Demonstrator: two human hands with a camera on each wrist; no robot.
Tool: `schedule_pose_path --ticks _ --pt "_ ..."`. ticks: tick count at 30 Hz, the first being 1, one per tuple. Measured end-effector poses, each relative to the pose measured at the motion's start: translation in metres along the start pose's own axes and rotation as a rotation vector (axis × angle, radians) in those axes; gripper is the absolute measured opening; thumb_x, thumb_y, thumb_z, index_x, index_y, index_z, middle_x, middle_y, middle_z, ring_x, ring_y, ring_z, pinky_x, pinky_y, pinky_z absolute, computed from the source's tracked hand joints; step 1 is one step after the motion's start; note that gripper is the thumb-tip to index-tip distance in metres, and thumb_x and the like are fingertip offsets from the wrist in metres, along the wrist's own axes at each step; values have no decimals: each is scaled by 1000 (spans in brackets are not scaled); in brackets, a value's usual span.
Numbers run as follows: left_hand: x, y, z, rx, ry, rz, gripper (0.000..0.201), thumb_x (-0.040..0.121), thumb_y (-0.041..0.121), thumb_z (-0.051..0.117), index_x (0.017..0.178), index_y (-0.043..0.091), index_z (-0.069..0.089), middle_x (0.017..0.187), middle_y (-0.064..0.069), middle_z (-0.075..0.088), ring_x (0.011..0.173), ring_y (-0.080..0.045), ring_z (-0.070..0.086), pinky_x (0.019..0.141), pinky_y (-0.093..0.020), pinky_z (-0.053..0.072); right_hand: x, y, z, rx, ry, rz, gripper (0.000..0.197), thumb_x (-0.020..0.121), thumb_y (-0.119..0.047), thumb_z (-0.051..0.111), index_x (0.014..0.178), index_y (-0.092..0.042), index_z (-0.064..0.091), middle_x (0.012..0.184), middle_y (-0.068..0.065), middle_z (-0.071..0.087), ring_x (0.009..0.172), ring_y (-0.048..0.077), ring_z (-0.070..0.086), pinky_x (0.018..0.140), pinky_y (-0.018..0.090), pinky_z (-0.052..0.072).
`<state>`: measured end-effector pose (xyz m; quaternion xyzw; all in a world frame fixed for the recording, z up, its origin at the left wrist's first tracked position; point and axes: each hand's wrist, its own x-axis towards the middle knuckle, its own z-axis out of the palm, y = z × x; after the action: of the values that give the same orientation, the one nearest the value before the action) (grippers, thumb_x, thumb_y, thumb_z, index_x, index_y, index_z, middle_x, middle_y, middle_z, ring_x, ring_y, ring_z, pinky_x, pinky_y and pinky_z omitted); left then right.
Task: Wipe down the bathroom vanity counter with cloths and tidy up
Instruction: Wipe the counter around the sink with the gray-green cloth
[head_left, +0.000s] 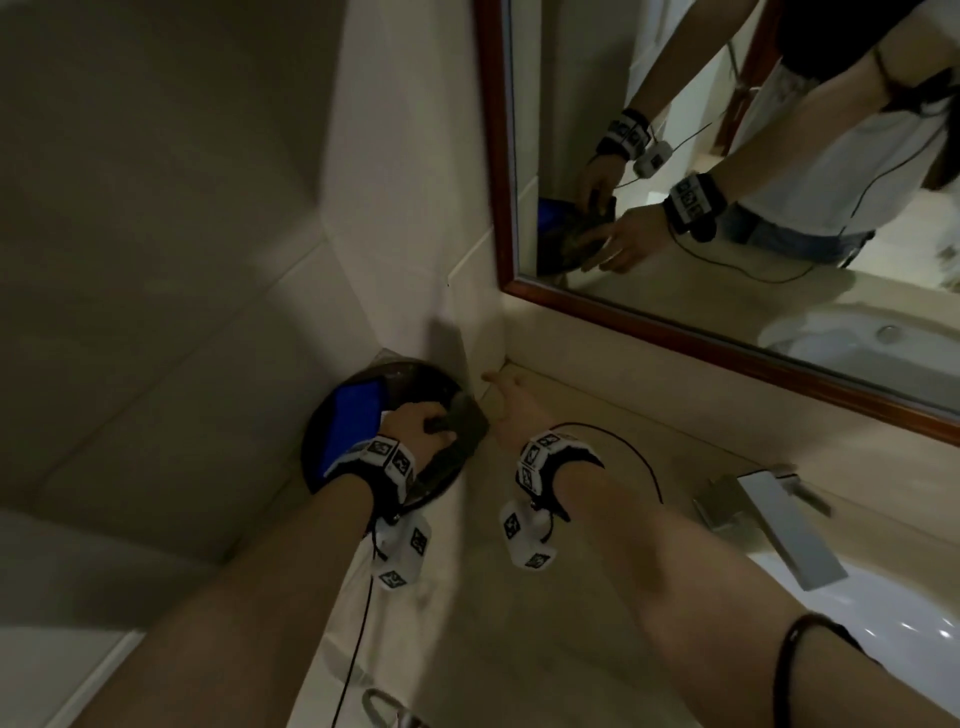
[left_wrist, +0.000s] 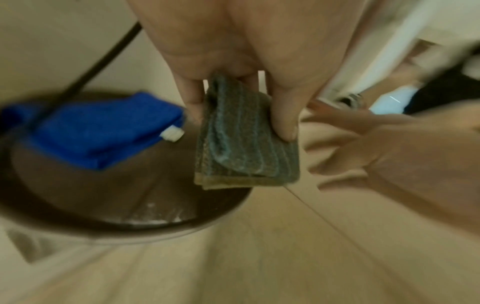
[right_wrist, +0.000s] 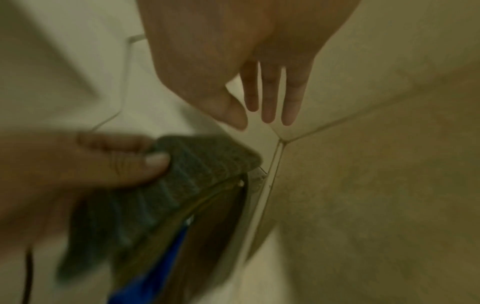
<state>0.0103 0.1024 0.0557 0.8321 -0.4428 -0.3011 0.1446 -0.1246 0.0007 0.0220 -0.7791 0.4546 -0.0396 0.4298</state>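
At far left corner, round brown tray (head_left: 436, 486) sits on the table (head_left: 613, 467), blue cloth (head_left: 353, 421) folded on it. Left hand (head_left: 421, 434) pinches folded grey cloth (left_wrist: 244, 135) over the tray's right side, thumb on top. Right hand (head_left: 511, 402) just beside, fingers (right_wrist: 270, 96) straight, holding nothing. Judgement: wiping looks done, tidy-up nearly finished; grey cloth not yet set down.

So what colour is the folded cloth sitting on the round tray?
Bright blue, with a small white tag. The left wrist view shows it best.
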Motion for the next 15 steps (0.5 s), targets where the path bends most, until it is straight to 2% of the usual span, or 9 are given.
schedule_pose_path --ticks 2,3,4,5,7,9,11,12,15 --pt "-15 7 1 71 -7 59 21 88 25 66 108 19 66 108 -4 66 103 -25 60 86 -27 46 -9 -2 7 -149 -76 -83 77 86 -14 59 144 -47 22 156 7 15 139 33 29 104 38 40" --pt "-22 10 3 104 -13 80 18 87 25 67 104 20 67 104 -4 67 102 -25 61 88 -29 48 -13 -2 11 -245 -111 -117 76 85 -16 59 144 -49 23 158 6 9 143 33 19 110 42 35" --pt "-28 11 6 128 -20 92 19 86 24 68 104 20 69 103 -4 68 102 -24 61 90 -31 49 -21 -3 11 -324 -140 -130 70 86 -16 57 143 -44 29 159 7 7 145 33 12 113 44 31" --pt "-34 13 8 142 -24 107 21 85 24 69 106 20 69 105 -3 68 103 -22 60 92 -30 48 -28 -3 11 -374 -161 -140 60 87 -14 56 141 -37 40 158 8 10 145 33 14 113 44 30" --pt "-45 15 14 171 -40 115 24 85 25 70 107 19 70 106 -2 68 103 -19 59 92 -29 47 -45 -2 6 -413 -162 -118 42 87 -11 56 127 -23 57 148 12 34 134 34 35 104 41 40" --pt "-54 16 22 226 -60 111 24 85 29 70 106 17 70 103 -4 68 100 -22 60 89 -32 49 -58 8 4 -387 -174 -95 23 84 -12 59 107 -15 62 116 10 57 111 31 56 84 36 50" --pt "-63 16 30 264 -72 96 27 85 33 69 107 17 69 104 -5 67 101 -23 61 87 -31 49 -71 23 4 -377 -204 -52 5 82 -18 60 86 -17 56 85 4 57 90 28 61 68 31 46" --pt "-67 15 35 262 -82 83 30 85 35 69 109 18 68 106 -5 67 102 -23 60 87 -30 49 -77 31 4 -384 -217 -36 9 83 -21 61 79 -19 53 78 2 54 85 27 60 67 31 46" --pt "-79 14 54 240 -152 73 38 85 37 69 117 17 65 114 -5 63 106 -22 58 86 -26 46 -107 54 -1 -417 -250 -5 15 85 -28 63 79 -16 55 80 5 58 84 27 62 68 32 47"
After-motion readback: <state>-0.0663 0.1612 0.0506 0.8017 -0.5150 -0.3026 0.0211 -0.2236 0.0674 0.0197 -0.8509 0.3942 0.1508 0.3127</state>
